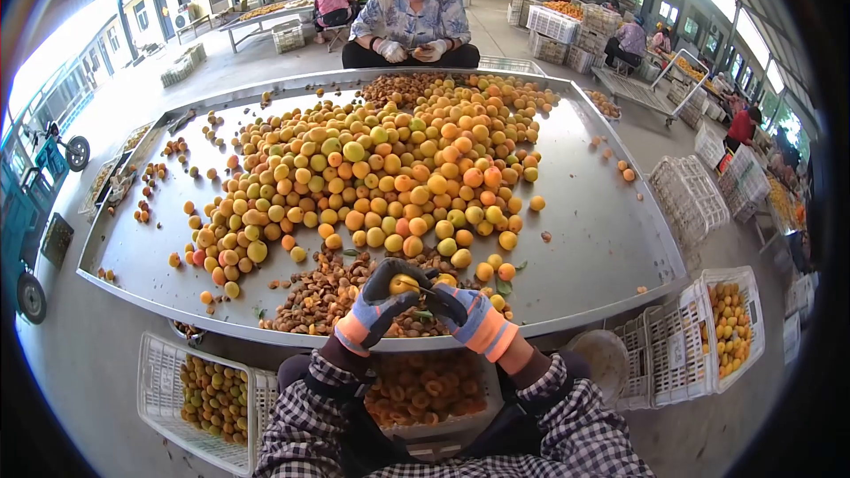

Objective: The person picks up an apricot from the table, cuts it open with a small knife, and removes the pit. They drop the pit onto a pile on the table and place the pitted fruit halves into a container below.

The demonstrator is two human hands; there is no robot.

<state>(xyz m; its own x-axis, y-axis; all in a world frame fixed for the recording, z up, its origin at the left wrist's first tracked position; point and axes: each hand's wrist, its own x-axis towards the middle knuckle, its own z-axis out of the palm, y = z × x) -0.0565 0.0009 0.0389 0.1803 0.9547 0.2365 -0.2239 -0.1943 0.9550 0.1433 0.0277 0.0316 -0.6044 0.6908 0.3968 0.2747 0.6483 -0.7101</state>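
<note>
My left hand [382, 299], in a black, orange and blue glove, is closed around a yellow-orange apricot [404, 284] above the near edge of the metal table. Close beside it is my right hand [467, 312], gloved alike, its fingertips pinched together at the fruit's right side. Whatever sits in that pinch is too small and dark to make out. Brown apricot pits [320, 292] lie heaped below and around both hands. Beyond them spreads a large pile of whole apricots [381, 164]. Between my knees stands a white crate holding opened apricot halves [425, 392].
A raised rim [221, 329] runs round the table [602, 239]. White crates of apricots stand at lower left [159, 389] and lower right [754, 301]. Across the table sits a person [412, 18] in white gloves. Other people, stacked crates and a cart [642, 93] are farther back.
</note>
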